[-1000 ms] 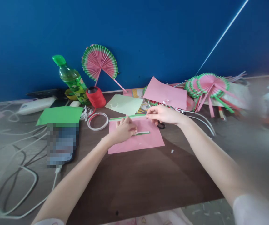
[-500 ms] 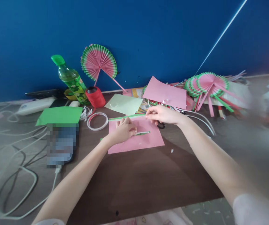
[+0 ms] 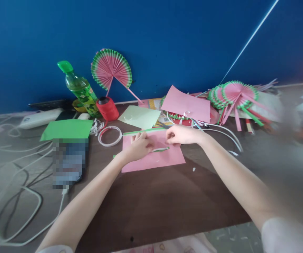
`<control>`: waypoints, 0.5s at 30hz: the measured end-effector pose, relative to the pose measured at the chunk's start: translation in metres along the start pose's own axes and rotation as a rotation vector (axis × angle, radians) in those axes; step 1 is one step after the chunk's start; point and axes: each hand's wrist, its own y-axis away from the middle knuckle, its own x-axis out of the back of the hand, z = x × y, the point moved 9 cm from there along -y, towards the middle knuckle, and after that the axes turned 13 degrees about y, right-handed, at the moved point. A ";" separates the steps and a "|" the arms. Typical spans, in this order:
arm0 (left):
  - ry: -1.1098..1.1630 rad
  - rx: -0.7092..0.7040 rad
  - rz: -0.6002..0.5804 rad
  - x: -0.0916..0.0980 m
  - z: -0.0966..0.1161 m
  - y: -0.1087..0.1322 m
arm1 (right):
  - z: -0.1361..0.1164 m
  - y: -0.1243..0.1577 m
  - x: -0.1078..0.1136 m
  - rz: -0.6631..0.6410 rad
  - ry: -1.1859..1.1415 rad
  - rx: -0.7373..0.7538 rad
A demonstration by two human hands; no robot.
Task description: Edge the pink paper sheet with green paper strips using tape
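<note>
Work in hand: fixing a short green-and-white paper strip point(image 3: 161, 149) onto a pink sheet point(image 3: 167, 161) lying flat mid-bench.

Left hand point(image 3: 139, 147): palm down on the sheet, fingers bent, nothing enclosed. It pins the strip's left end.

Right hand point(image 3: 179, 135): hovers over the sheet's far right part, just above the strip's free end. Fingertips are drawn together. Grip unclear: they may pinch something small, but the view is too soft to tell.

The strip bows up slightly in the middle and is not flat. A long green strip point(image 3: 143, 131) already runs along the sheet's far edge.

Judgement: the next move calls for a light, even press from the pinned end rightward, keeping the strip straight. Thin paper creases and skews easily.

Materials: matte card paper. The bench point(image 3: 153, 207) is smooth dark wood grain. A glossy white tape ring point(image 3: 110, 136) sits left of the sheet, with a red twine spool point(image 3: 107, 109) beyond it. A pleated pink-and-green paper fan point(image 3: 111, 68) leans on the far blue wall.
</note>
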 end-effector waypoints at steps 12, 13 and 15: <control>-0.007 -0.015 -0.008 0.000 0.000 0.000 | -0.008 0.000 -0.007 -0.049 0.171 -0.014; -0.006 -0.015 -0.008 0.000 0.000 0.000 | -0.009 0.000 -0.007 -0.057 0.156 -0.004; -0.003 -0.018 -0.005 0.000 0.001 0.000 | -0.009 0.000 -0.009 -0.076 0.143 0.008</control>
